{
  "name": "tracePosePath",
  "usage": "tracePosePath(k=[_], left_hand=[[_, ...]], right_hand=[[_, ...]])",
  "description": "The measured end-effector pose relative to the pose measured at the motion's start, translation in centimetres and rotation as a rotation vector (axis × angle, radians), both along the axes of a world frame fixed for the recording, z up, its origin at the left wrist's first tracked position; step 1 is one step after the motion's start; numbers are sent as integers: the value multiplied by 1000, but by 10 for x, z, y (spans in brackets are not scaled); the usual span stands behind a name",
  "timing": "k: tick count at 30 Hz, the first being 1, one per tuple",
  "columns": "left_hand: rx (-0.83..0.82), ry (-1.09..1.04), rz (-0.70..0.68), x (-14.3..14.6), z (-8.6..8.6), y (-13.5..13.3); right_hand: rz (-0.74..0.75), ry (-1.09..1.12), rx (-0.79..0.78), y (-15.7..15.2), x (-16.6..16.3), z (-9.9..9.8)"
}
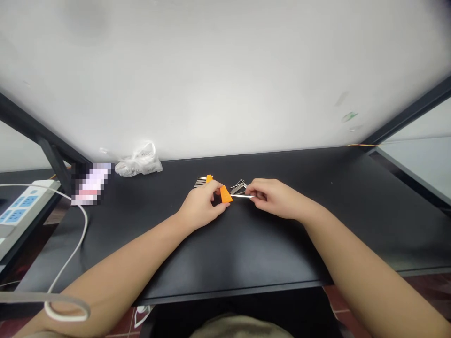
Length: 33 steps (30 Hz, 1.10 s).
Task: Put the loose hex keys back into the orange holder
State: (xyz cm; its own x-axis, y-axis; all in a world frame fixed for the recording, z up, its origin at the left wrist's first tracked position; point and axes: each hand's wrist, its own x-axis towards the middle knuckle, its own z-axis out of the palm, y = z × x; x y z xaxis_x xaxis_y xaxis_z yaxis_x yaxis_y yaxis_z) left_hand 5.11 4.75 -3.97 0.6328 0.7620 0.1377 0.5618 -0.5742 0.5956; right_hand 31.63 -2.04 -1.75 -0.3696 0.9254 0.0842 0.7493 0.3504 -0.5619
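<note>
My left hand (pixel 199 205) pinches an orange hex key holder (pixel 226 194) between thumb and fingers, just above the black tabletop. From the holder's right side a silver hex key (pixel 241 196) runs across to my right hand (pixel 274 198). The fingers of that hand are closed on the key's far end. Whether the key sits inside a slot cannot be made out. Several loose hex keys (pixel 238 188) lie just behind it. Beyond my left hand is a second orange holder (pixel 209 178) with several keys sticking out to the left.
A clear plastic bag (pixel 139 162) lies against the white wall, beside a blurred-out phone-like object (pixel 92 184). At the left stands a power strip (pixel 24 206), and a white cable (pixel 84 230) loops over the table's left edge. Black frame bars slope at both sides.
</note>
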Motion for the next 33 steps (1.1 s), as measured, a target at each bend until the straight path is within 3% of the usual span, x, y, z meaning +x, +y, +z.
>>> tracePosePath(k=[11, 20, 33], left_hand=[[14, -16, -17, 1, -1, 1], [4, -49, 2, -1, -3, 0], [5, -28, -87, -2, 1, -2]], right_hand=[[111, 121, -15, -2, 1, 2], [29, 131, -13, -3, 12, 5], [78, 123, -79, -4, 9, 12]])
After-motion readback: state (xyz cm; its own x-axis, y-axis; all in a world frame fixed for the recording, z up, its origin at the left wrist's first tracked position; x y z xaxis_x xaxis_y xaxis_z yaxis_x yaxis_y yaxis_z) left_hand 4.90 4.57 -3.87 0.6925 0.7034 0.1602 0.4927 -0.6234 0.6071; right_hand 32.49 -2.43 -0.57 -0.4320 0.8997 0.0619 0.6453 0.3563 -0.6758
